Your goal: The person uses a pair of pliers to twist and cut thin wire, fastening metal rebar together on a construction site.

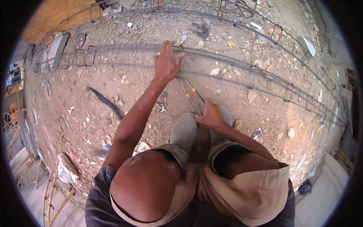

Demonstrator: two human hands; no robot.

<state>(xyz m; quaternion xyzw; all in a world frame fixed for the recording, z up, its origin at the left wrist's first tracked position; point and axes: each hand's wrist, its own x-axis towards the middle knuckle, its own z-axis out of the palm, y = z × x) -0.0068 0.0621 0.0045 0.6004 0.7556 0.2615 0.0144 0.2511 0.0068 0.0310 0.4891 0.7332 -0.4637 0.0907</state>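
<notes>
A long rebar cage (124,48) of thin steel bars and square stirrups lies across the ground in front of me. My left hand (166,63) reaches over its upper bars near a stirrup, fingers curled over the far side and thumb apart on the right. In my right hand (211,115) are the handles of a pair of pincers (192,96) with orange bands. Their head points up at the lower bar, just below my left hand; whether the jaws bite anything is too small to tell.
Another rebar cage (242,26) curves along the far side. A bundle of dark tie wire (105,101) lies on the littered dirt to the left. Grey blocks (58,49) stand at the cage's left end. My boots (184,130) are close below the pincers.
</notes>
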